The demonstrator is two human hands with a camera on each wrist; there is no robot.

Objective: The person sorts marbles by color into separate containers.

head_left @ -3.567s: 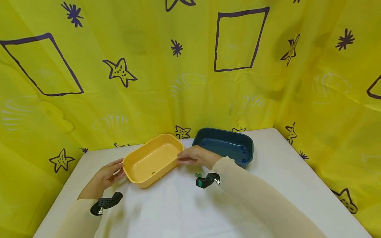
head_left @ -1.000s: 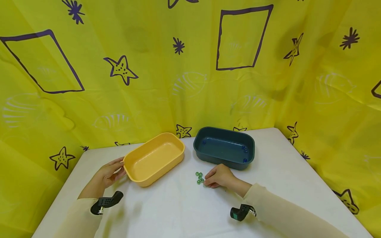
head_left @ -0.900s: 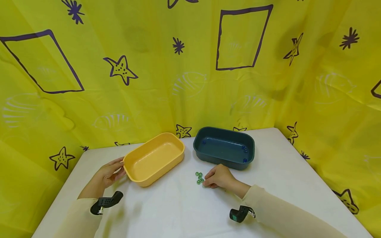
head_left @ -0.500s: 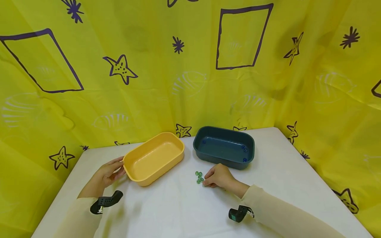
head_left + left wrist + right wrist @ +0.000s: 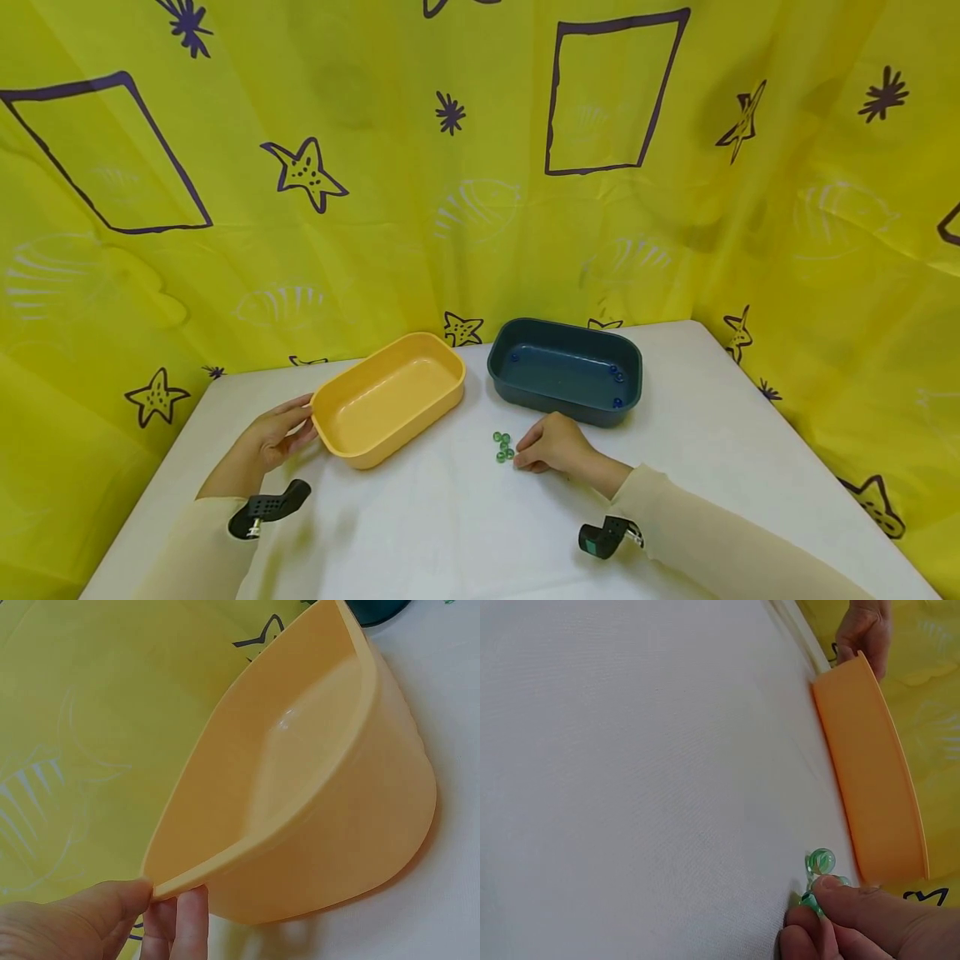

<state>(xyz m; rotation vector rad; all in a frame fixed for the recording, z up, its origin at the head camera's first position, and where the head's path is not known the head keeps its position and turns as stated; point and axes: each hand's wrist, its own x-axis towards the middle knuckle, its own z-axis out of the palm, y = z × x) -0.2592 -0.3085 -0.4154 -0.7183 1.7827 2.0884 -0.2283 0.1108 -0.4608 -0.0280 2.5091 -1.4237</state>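
Observation:
At the left end of the yellow plastic tub (image 5: 401, 392), my left hand (image 5: 273, 437) pinches the rim, thumb on top and fingers beneath, as the left wrist view shows. No marbles show inside this tub. Several green glass marbles (image 5: 503, 446) lie in a small cluster on the white table, between the tubs and nearer to me. My right hand (image 5: 553, 446) is at the right side of the cluster. In the right wrist view its thumb and forefinger pinch one green marble (image 5: 810, 901), while another marble (image 5: 822, 860) sits just past the thumb tip.
A dark teal tub (image 5: 562, 375) stands behind my right hand, with several blue marbles (image 5: 617, 402) on its floor. Patterned yellow cloth (image 5: 375, 208) hangs behind and beside the white-covered table (image 5: 420, 533).
My right hand has left the yellow tub's right end and come to the marbles, staying nearly still over the last second. The green marble seen in that tub earlier no longer shows there.

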